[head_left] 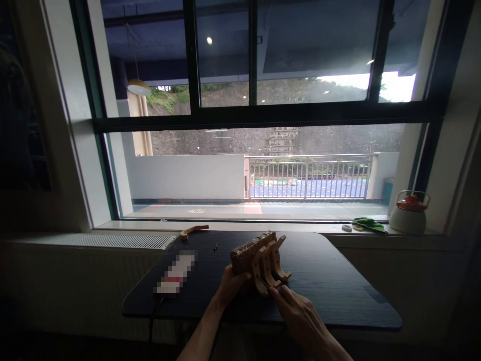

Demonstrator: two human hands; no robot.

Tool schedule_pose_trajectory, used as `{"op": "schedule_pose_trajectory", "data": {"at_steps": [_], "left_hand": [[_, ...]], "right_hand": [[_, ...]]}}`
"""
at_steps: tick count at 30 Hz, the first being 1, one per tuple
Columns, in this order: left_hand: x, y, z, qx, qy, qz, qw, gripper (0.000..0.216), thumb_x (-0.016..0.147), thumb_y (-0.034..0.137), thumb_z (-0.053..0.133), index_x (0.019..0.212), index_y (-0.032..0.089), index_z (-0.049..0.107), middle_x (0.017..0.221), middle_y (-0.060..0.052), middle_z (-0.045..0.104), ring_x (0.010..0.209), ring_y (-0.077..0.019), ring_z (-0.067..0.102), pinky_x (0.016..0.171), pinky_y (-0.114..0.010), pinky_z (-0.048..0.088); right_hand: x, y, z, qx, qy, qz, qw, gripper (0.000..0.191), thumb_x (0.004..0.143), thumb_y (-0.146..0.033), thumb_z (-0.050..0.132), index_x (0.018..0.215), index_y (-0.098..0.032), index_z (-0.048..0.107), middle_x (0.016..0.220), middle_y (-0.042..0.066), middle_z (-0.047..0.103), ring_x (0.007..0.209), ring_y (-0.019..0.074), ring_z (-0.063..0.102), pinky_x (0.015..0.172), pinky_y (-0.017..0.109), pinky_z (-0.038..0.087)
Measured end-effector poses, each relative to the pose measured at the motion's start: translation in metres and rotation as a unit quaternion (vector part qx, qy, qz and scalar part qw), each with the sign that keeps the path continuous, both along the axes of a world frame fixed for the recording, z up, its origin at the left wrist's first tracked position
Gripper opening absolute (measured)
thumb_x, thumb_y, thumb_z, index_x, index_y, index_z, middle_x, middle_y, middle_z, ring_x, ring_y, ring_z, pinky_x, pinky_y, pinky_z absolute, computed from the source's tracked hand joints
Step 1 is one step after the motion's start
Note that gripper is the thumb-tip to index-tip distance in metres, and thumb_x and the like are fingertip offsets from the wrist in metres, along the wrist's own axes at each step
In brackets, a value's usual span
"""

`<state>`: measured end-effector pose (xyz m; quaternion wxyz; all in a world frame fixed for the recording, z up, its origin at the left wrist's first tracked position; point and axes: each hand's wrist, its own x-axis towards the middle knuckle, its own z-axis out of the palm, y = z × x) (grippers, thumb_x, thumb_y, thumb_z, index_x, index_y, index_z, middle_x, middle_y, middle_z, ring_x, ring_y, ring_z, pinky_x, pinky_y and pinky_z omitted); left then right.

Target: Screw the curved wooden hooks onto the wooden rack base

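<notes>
My left hand (231,286) is wrapped round the near end of a brown woven-looking block (252,246), holding it tilted over the dark table (330,286). Several curved wooden pieces (267,264) with small dark holes stand out in a row along the block's right side. My right hand (296,307) is closed, its fingertips pinched at the lower end of the nearest curved pieces. A thin dark line shows by those fingertips, but what they grip is too small and dark to make out.
A loose curved wooden piece (193,230) lies at the table's back left edge, with tiny dark bits (215,246) nearby. A blurred pale oblong (176,273) with a cable lies left. On the windowsill are a green cloth-like item (369,224) and a lidded pot (408,215).
</notes>
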<state>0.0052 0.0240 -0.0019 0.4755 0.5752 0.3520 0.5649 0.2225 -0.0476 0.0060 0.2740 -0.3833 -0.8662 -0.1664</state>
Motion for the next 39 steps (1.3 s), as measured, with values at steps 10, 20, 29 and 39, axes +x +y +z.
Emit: {"op": "schedule_pose_trajectory", "data": {"at_steps": [10,20,29,39], "left_hand": [[0.0,0.001,0.001,-0.006,0.01,0.001,1.0,0.026,0.06,0.021,0.069,0.084,0.01,0.067,0.078,-0.004,0.068,0.074,-0.0203,0.06,0.065,-0.027,0.046],[-0.001,0.002,-0.003,0.005,0.005,-0.012,1.0,0.026,0.061,0.022,0.069,0.083,0.01,0.067,0.078,-0.004,0.068,0.072,-0.0192,0.059,0.065,-0.027,0.046],[0.002,0.003,-0.003,-0.009,-0.024,0.005,1.0,0.028,0.057,0.024,0.072,0.081,0.011,0.067,0.075,-0.003,0.067,0.07,-0.0186,0.059,0.064,-0.026,0.046],[-0.001,0.006,-0.007,0.003,-0.006,0.005,1.0,0.028,0.059,0.024,0.071,0.083,0.01,0.067,0.075,-0.003,0.067,0.071,-0.019,0.058,0.063,-0.026,0.045]], "right_hand": [[0.003,0.015,-0.009,-0.197,0.264,-0.029,0.944,0.031,0.087,-0.028,0.041,0.11,-0.021,0.061,0.107,0.007,0.064,0.094,0.0202,0.061,0.079,0.03,0.049],[-0.01,0.006,-0.004,-0.093,0.148,-0.03,0.984,0.034,0.085,-0.016,0.038,0.111,-0.024,0.057,0.094,0.005,0.066,0.074,0.0178,0.064,0.061,0.025,0.048],[-0.016,0.016,-0.017,-0.248,0.339,-0.07,0.905,0.029,0.087,-0.041,0.04,0.091,-0.021,0.061,0.084,0.004,0.069,0.078,0.0201,0.065,0.065,0.027,0.048],[-0.003,0.012,-0.01,-0.012,0.113,-0.052,0.992,0.031,0.087,-0.015,0.033,0.108,-0.021,0.055,0.096,0.007,0.064,0.073,0.0166,0.063,0.058,0.024,0.044]]}}
